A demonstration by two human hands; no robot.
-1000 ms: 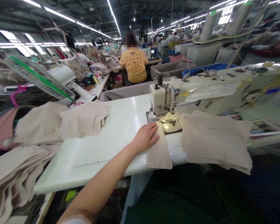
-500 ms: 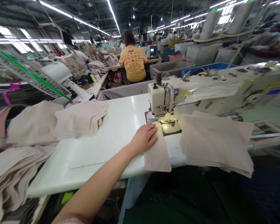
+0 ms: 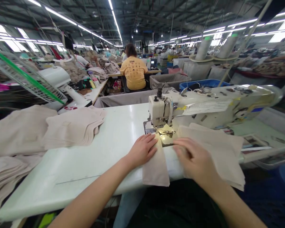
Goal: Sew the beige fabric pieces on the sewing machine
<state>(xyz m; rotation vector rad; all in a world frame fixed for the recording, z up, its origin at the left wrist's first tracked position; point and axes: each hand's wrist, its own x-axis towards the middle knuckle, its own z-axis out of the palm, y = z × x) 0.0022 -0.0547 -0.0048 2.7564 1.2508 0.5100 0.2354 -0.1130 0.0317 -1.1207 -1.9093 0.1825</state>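
Note:
My left hand (image 3: 142, 148) lies flat, fingers stretched out, on a narrow beige fabric piece (image 3: 156, 171). The piece's far end is at the presser foot of the white sewing machine (image 3: 158, 110), and its near end reaches the table's front edge. My right hand (image 3: 196, 158) is just right of the lit needle plate (image 3: 167, 139), with its fingers bent and smeared by motion. Whether it holds anything does not show. Behind it lies a stack of beige fabric panels (image 3: 213, 148), partly covered by the hand.
More stacked beige panels (image 3: 73, 126) lie on the left of the white tabletop (image 3: 114, 133), with others (image 3: 7, 177) hanging lower left. A white fan-like device (image 3: 55, 77) and a green-edged wire rack (image 3: 26, 74) stand beyond. A person in a yellow shirt (image 3: 133, 72) sits ahead.
My right hand has come into view beside the needle plate. My left hand stays on the fabric piece. The camera view has shifted slightly.

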